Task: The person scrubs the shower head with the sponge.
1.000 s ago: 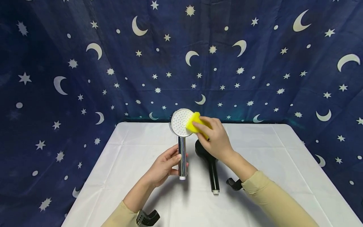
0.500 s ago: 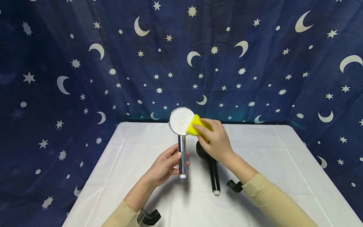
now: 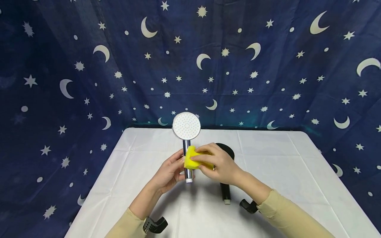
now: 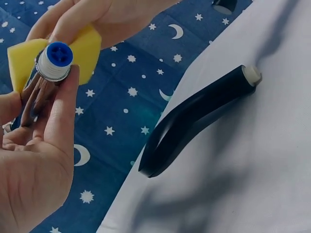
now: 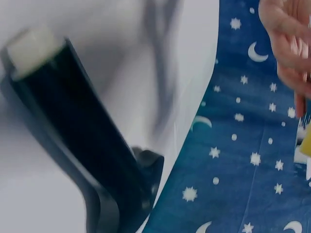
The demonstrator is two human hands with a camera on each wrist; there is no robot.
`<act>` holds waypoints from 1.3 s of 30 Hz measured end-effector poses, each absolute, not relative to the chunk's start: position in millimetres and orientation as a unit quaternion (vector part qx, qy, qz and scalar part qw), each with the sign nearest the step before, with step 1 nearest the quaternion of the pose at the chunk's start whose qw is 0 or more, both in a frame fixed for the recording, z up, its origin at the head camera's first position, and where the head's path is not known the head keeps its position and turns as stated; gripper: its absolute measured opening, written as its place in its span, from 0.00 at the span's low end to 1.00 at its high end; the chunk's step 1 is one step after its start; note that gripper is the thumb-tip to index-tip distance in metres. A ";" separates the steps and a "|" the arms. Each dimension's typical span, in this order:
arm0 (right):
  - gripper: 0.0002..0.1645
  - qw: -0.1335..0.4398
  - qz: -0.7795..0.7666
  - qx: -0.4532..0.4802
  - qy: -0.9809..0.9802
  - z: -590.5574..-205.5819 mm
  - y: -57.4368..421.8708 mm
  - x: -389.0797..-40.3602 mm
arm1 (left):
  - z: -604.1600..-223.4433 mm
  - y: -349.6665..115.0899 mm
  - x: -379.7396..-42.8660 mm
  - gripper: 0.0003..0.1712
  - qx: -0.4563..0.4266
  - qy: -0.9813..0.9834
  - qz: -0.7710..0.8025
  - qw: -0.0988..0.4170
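Observation:
My left hand [image 3: 169, 172] grips the chrome handle of a shower head [image 3: 186, 126], held upright with its white nozzle face toward me. In the left wrist view the handle's threaded end [image 4: 54, 62], white with a blue insert, points at the camera. My right hand [image 3: 218, 163] pinches a yellow sponge [image 3: 193, 158] against the handle, just above the left fingers. A second, black shower head [image 3: 225, 191] lies on the table, partly hidden behind the right hand; the left wrist view shows it whole [image 4: 194, 114].
A white cloth covers the table [image 3: 143, 145]. Behind it hangs a dark blue curtain [image 3: 178, 66] with moons and stars. Black camera mounts [image 3: 155, 225] sit on both wrists.
My right hand has brought the sponge down from the edge of the shower head's face to its handle. The chrome shower head has shifted slightly left.

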State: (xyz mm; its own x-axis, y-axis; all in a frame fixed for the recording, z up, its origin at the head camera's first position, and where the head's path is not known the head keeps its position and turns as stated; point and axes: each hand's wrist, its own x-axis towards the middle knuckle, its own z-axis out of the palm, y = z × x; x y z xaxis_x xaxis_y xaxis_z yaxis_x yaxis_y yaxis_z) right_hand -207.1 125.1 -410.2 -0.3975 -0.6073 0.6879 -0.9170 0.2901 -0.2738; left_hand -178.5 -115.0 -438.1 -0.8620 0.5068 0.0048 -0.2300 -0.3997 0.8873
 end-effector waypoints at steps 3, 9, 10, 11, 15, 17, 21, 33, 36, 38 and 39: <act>0.19 0.263 0.301 0.515 -0.758 -406.6 125.7 -220.4 | -438.1 -115.3 -178.4 0.29 0.142 0.489 0.827 0.238; 0.18 0.376 0.212 0.469 -0.771 -399.2 128.8 -245.0 | -435.2 -112.0 -174.2 0.31 0.141 0.461 0.836 0.261; 0.19 0.396 0.200 0.455 -0.772 -399.1 129.0 -247.6 | -434.7 -111.1 -173.6 0.31 0.143 0.451 0.840 0.264; 0.19 0.415 0.189 0.442 -0.773 -399.5 129.0 -249.7 | -434.0 -110.3 -173.0 0.31 0.144 0.440 0.846 0.266; 0.18 0.443 0.202 0.428 -0.761 -402.8 124.5 -249.2 | -432.1 -108.6 -172.7 0.30 0.160 0.388 0.867 0.269; 0.18 0.429 0.230 0.447 -0.751 -404.5 120.9 -244.5 | -431.8 -109.6 -173.0 0.28 0.168 0.365 0.875 0.269; 0.20 0.382 0.259 0.481 -0.745 -406.7 118.0 -236.6 | -432.7 -112.6 -172.9 0.27 0.184 0.339 0.881 0.273; 0.16 0.415 0.290 0.381 -0.774 -392.3 134.3 -258.4 | -436.8 -107.1 -170.0 0.28 0.225 0.296 0.874 0.313; 0.18 0.368 0.342 0.333 -0.798 -386.9 136.2 -262.1 | -439.3 -109.1 -168.5 0.28 0.231 0.300 0.868 0.320; 0.18 0.316 0.384 0.305 -0.812 -383.7 137.4 -263.7 | -441.0 -110.7 -167.8 0.28 0.235 0.306 0.864 0.325; 0.18 0.285 0.409 0.293 -0.816 -382.3 137.8 -263.5 | -441.4 -111.2 -167.6 0.28 0.237 0.308 0.862 0.326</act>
State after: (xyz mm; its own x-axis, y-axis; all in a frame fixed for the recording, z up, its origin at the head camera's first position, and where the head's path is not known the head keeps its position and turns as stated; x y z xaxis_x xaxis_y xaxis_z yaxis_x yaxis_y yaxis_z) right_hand -263.5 137.8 -382.3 -0.6658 -0.2438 0.7052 -0.7110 0.4941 -0.5004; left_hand -167.6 -111.2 -441.4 -0.6753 0.7077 0.2078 -0.4159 -0.5981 0.6851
